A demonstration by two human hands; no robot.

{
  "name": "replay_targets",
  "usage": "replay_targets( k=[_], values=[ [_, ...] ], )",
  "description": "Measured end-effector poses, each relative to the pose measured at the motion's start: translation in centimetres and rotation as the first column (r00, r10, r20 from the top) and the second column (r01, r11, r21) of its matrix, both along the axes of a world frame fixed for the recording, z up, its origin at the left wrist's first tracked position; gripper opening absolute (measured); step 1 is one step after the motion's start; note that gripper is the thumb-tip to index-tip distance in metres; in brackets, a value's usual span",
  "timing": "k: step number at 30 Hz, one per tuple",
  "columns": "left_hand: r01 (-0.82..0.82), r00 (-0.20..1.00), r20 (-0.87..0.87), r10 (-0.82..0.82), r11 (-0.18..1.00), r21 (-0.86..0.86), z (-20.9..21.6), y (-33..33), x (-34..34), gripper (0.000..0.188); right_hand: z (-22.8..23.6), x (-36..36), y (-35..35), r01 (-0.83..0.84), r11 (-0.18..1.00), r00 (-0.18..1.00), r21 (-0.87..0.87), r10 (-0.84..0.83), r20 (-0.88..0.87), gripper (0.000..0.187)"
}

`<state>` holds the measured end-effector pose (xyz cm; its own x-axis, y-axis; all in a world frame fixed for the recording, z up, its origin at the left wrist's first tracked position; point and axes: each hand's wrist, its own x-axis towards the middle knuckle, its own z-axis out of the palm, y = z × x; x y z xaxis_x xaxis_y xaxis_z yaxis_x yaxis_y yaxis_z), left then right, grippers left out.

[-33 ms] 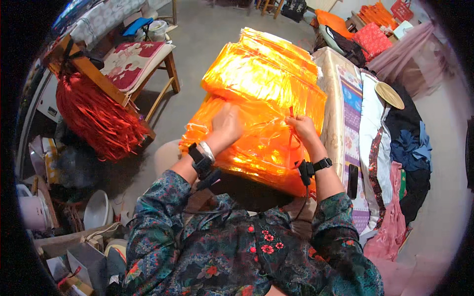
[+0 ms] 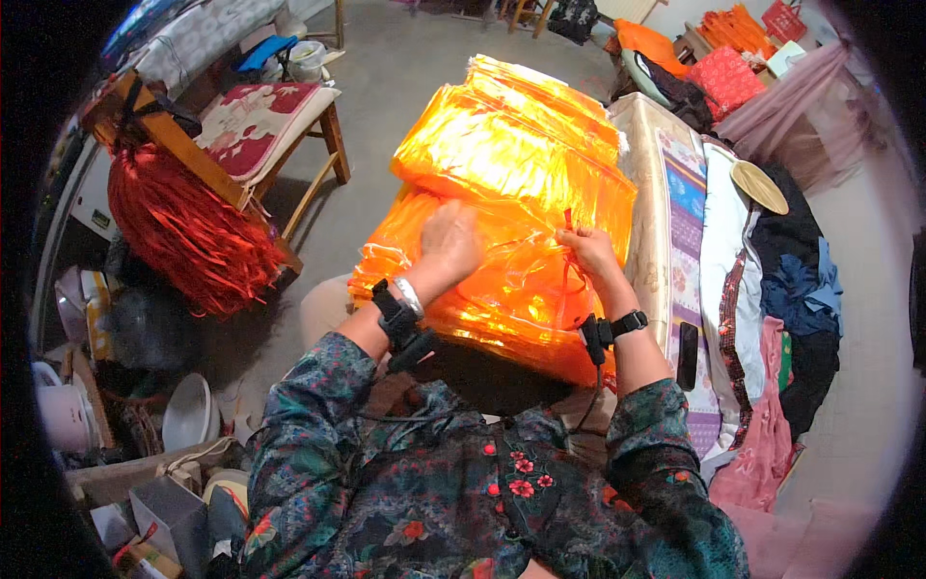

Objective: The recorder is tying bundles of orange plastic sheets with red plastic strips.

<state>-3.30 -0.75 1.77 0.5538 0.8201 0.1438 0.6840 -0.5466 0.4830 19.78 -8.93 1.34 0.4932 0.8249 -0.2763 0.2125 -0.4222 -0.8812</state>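
Note:
A tall stack of shiny orange plastic bags or sheets rises in front of my lap, its upper layers stepped back from the lower ones. My left hand is closed over the front part of the stack; whatever its fingers hold is hidden behind the knuckles. At the stack's right side, my right hand pinches a thin red ribbon between thumb and forefinger. The ribbon's end sticks up above the fingertips, and a red strand hangs below them over the orange plastic.
On the left, a bundle of red ribbons hangs from a wooden chair with a patterned cushion. A bed edge runs along the right, bearing a phone, clothes and a round fan. Boxes stand at lower left.
My left hand has shifted slightly to the right over the orange plastic. The right hand keeps its pinch on the red ribbon in nearly the same place.

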Motion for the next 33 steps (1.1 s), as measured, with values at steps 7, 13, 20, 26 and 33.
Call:
replay_targets(
  k=[7,13,20,26,33],
  values=[
    [0.220,0.971,0.188,-0.147,0.851,-0.477,-1.8,0.4,2.5,0.024,1.3,-1.7,0.2,-0.002,0.997,0.997,0.080,0.009,-0.082,0.018],
    [0.720,0.130,0.741,0.659,0.451,-0.527,5.5,1.1,-10.4,0.015,1.0,3.3,-3.1,0.497,0.865,0.641,0.070,-0.312,-0.701,0.017],
    [0.595,-0.364,0.757,0.543,0.760,-0.260,4.4,3.4,-24.2,0.019,-1.0,-5.1,0.9,0.221,0.971,0.400,0.094,-0.002,-0.917,0.017],
    [-0.716,0.429,0.776,0.462,0.698,-0.020,-1.9,6.9,-19.8,0.028,1.3,-5.4,0.0,0.347,0.888,0.594,0.302,0.041,-0.803,0.006],
    [-0.093,0.949,0.302,0.089,0.996,-0.002,0.0,-2.3,-4.3,0.020,0.9,-5.6,-0.7,0.028,0.864,0.992,0.503,0.038,-0.121,0.009]
  ],
)
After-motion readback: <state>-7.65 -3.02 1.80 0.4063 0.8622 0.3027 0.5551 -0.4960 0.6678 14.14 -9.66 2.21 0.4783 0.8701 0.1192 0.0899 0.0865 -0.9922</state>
